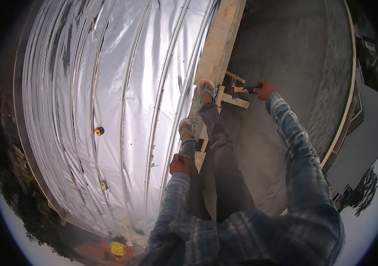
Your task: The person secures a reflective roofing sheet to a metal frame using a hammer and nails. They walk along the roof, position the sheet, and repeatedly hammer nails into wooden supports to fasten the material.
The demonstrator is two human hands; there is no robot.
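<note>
My right hand (264, 89) is wrapped round the dark grip of a hammer (238, 89). The hammer's head is over short pieces of wood sticking out beside the wooden beam (220, 42). One such piece is a pale wood block (235, 102), just below the hammer; a thinner stick (235, 77) lies above it. Against my lower left leg rests my left hand (180, 164), its fingers curled closed. Whatever those fingers may hold is hidden. My sandalled feet (206, 90) stand along the beam's edge.
Shiny silver foil sheeting (140, 111) with metal ribs spreads to the left. A yellow-black tape measure (99, 131) and a cable (95, 80) lie on it. Lower grey concrete (286, 53) lies right of the beam. A yellow helmet (118, 248) shows at the lower left.
</note>
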